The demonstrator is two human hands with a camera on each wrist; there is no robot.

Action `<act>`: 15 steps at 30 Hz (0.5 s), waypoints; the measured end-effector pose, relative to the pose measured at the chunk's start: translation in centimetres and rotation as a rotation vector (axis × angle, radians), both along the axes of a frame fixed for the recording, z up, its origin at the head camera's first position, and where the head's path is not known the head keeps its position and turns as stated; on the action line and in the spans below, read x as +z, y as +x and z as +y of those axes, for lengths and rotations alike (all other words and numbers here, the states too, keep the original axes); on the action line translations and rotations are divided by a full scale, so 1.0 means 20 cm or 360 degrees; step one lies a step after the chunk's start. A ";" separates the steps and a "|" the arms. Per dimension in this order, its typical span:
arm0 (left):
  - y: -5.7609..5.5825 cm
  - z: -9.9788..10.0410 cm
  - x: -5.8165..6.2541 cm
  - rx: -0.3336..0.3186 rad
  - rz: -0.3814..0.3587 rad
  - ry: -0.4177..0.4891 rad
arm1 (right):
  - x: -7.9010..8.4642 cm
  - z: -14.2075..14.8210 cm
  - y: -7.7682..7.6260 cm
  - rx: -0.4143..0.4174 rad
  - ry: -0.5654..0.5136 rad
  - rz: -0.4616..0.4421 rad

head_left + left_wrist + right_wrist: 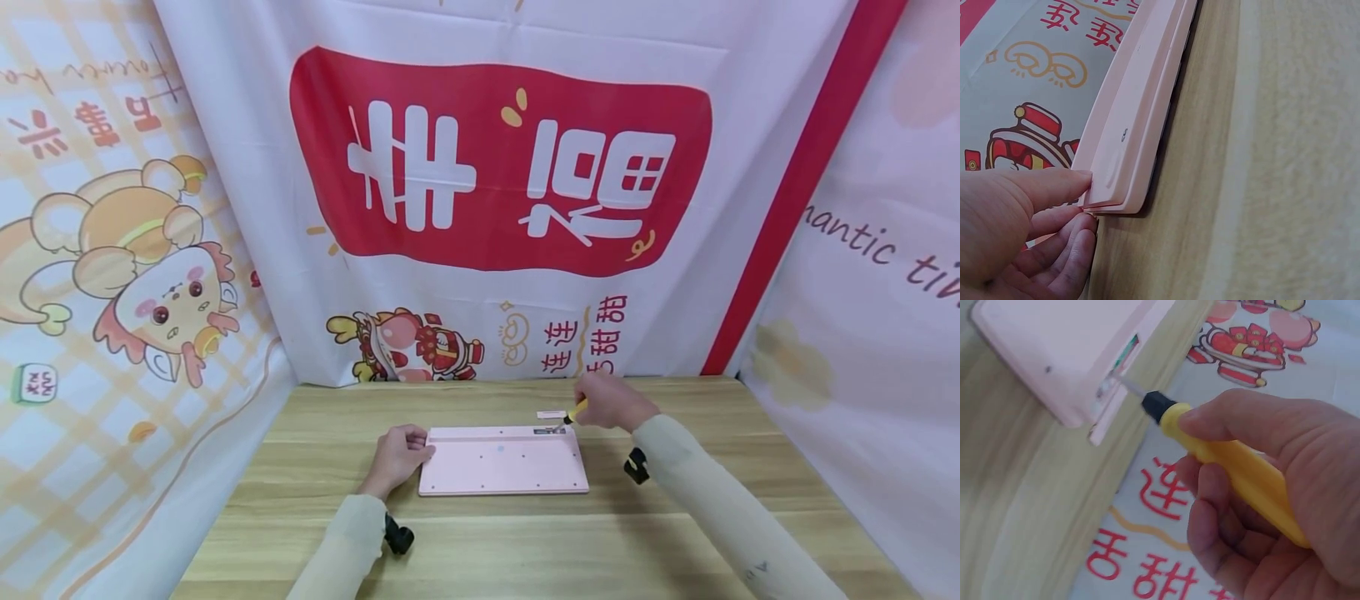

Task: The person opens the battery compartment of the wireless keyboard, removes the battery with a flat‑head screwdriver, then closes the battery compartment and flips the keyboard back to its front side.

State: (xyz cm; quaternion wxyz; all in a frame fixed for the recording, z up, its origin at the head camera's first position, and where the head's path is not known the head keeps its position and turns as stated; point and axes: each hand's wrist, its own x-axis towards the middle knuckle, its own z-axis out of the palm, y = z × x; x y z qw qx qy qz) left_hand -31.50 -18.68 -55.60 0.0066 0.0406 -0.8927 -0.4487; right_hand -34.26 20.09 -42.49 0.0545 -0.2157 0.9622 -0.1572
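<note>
A pink keyboard (502,460) lies face down on the wooden table (525,533), its screw holes facing up. My left hand (397,458) holds its left edge; in the left wrist view the thumb and fingers (1054,194) pinch the keyboard's corner (1125,150). My right hand (611,402) grips a yellow screwdriver (576,411) with a black collar. In the right wrist view the screwdriver (1229,459) has its metal tip in the open compartment at the keyboard's (1072,356) far right corner. A small pink cover (551,413) lies on the table just behind the keyboard.
Printed cloth backdrops (495,167) hang close behind and on both sides of the table, with red characters and cartoon figures. Bare wood shows in front of the keyboard and to either side. Black wrist camera mounts (636,467) sit on both sleeves.
</note>
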 end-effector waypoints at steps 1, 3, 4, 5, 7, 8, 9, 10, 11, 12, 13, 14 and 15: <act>0.00 0.00 0.00 0.0003 0.0000 -0.0002 | 0.02 -0.02 0.01 -0.0007 0.0016 -0.0010; 0.00 0.00 0.01 0.0002 0.0002 -0.0007 | 0.04 -0.07 0.01 -0.0016 0.0045 -0.0025; 0.01 0.00 0.01 -0.0001 0.0002 -0.0011 | 0.05 -0.09 0.02 -0.0018 0.0057 -0.0029; 0.01 0.00 0.01 0.0001 -0.0003 -0.0010 | 0.05 -0.11 0.02 -0.0022 0.0068 -0.0040; 0.01 0.00 0.02 0.0006 -0.0011 -0.0008 | 0.06 -0.15 0.02 -0.0041 0.0095 -0.0055; 0.01 0.01 0.02 0.0005 -0.0011 -0.0007 | 0.07 -0.16 0.02 -0.0053 0.0107 -0.0063; 0.01 0.01 0.02 0.0003 -0.0008 -0.0009 | 0.07 -0.18 0.02 -0.0062 0.0127 -0.0063; 0.01 0.01 0.02 0.0010 -0.0015 -0.0004 | 0.07 -0.19 0.02 -0.0078 0.0143 -0.0068; 0.01 0.01 0.02 0.0014 -0.0020 -0.0001 | 0.07 -0.20 0.02 -0.0090 0.0155 -0.0074; 0.01 0.01 0.02 0.0014 -0.0021 0.0001 | 0.07 -0.21 0.02 -0.0100 0.0166 -0.0081; 0.01 0.01 0.02 0.0007 -0.0013 -0.0003 | 0.07 -0.21 0.02 -0.0106 0.0168 -0.0096; 0.01 0.01 0.02 0.0003 -0.0004 -0.0004 | 0.07 -0.21 0.02 -0.0104 0.0174 -0.0100; 0.01 0.01 0.02 0.0002 0.0003 -0.0004 | 0.06 -0.21 0.01 -0.0096 0.0177 -0.0103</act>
